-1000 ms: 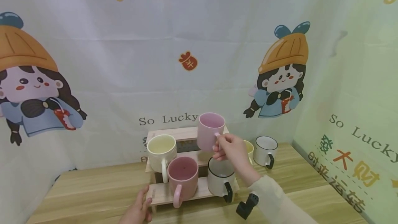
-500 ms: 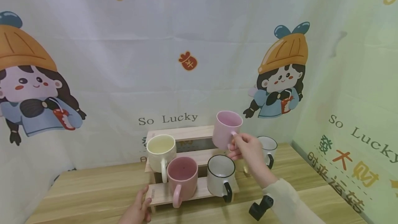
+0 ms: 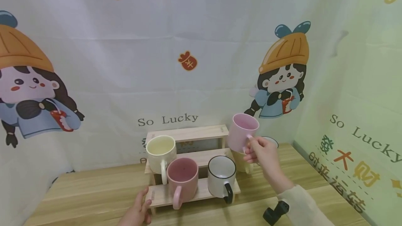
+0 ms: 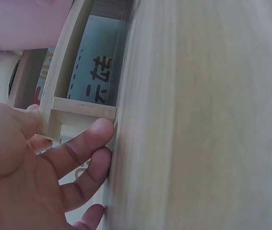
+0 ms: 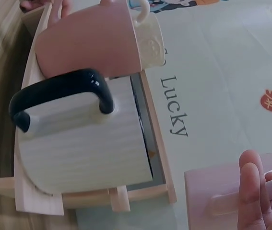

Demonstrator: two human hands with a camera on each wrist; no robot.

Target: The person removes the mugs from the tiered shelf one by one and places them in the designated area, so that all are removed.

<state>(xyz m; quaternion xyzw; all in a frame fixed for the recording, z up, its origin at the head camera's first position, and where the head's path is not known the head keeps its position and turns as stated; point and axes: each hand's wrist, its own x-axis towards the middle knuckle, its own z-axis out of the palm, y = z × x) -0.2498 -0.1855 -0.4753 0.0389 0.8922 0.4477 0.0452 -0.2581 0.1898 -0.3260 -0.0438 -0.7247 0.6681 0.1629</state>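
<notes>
Head view, nearest edge: the person's left hand [image 3: 135, 210] grips the left end of the lowest step of a pale, three-tiered wooden rack [image 3: 157, 194]; the left wrist view shows the thumb on one side of that board, a finger on the other and the remaining fingers spread apart. The rack stands on a wood-grain table [image 3: 94, 198]. On its lowest step sit a dusty-rose, round-walled mug [image 3: 185, 183] and, to its right, a white mug with black rim and black handle [image 3: 218, 181]. One step higher, at the left, is a cream mug with a pale yellow inside [image 3: 161, 158].

Past the rack's right end, the right hand [image 3: 265, 154] has thumb and fingers clamped on the handle of a lilac-pink, straight-sided mug [image 3: 239, 136]. It is held off the table and apart from the rack, nearly upright, mouth up. Its outer wall is smooth and plain, the inside a deeper pink, the rim thin; the handle matches the body. It partly covers a pale yellow mug [image 3: 242, 165]; farther back, a white, dark-rimmed mug [image 3: 272, 141] is mostly hidden. Behind everything hangs a pale printed cloth [image 3: 141, 65].
</notes>
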